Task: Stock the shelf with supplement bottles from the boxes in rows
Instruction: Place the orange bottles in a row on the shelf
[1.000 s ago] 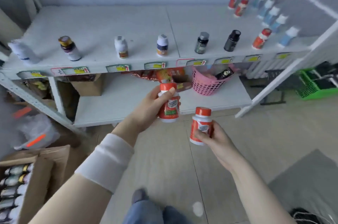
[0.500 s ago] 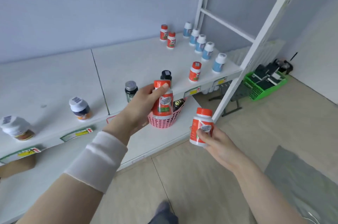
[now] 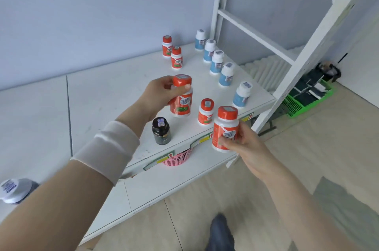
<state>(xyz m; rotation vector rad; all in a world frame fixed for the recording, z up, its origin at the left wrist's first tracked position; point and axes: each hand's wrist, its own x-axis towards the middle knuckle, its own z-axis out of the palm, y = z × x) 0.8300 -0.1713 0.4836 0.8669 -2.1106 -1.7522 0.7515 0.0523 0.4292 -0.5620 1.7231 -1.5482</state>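
My left hand grips an orange supplement bottle over the white shelf, just behind the front orange bottle of its row. My right hand holds a second orange bottle at the shelf's front edge. Two more orange bottles stand at the back. A row of several blue bottles runs along the right side.
A black bottle stands near the shelf front, left of the orange row. A pink basket sits on the lower shelf. A white shelf post slants at right, with a green crate on the floor beyond it. A white-capped bottle is at far left.
I have stepped closer and turned right. My left hand carried its orange bottle up over the shelf into the orange row. My right hand rose with its bottle to the shelf edge.
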